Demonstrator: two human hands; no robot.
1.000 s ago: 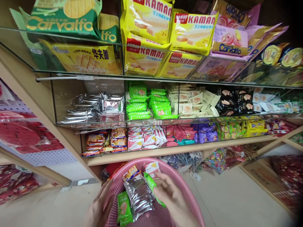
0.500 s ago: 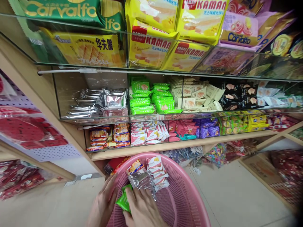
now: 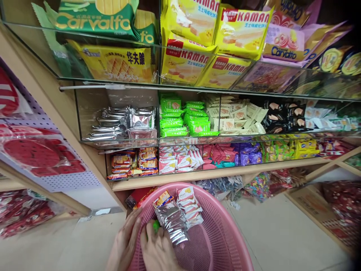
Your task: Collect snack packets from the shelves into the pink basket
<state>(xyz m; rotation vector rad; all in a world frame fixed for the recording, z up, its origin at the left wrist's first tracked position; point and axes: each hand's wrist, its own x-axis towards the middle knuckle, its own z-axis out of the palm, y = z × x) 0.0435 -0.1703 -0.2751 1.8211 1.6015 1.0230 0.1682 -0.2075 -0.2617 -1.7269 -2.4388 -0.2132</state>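
Note:
A pink plastic basket (image 3: 239,241) stands below the shelves. Inside it my right hand (image 3: 158,244) is closed on a green snack packet (image 3: 156,225), mostly covered by my fingers. My left hand (image 3: 125,237) lies along the basket's left rim, its fingers stretched out and holding nothing that I can see. Touching or very close to my right hand is a row of silver foil packets (image 3: 172,222). Behind them sits an orange and blue packet (image 3: 163,198). White and pink packets (image 3: 189,205) lie to their right.
Glass-fronted shelves hold green packets (image 3: 172,114), silver packets (image 3: 113,120) and cream packets (image 3: 234,113). Above are large yellow wafer bags (image 3: 186,62). A wooden shelf edge (image 3: 175,178) runs just behind the basket. A cardboard box (image 3: 307,210) stands right.
My right hand has moved left and down with the green packet, toward the basket's left wall. More of the silver packets shows. The view has shifted slightly.

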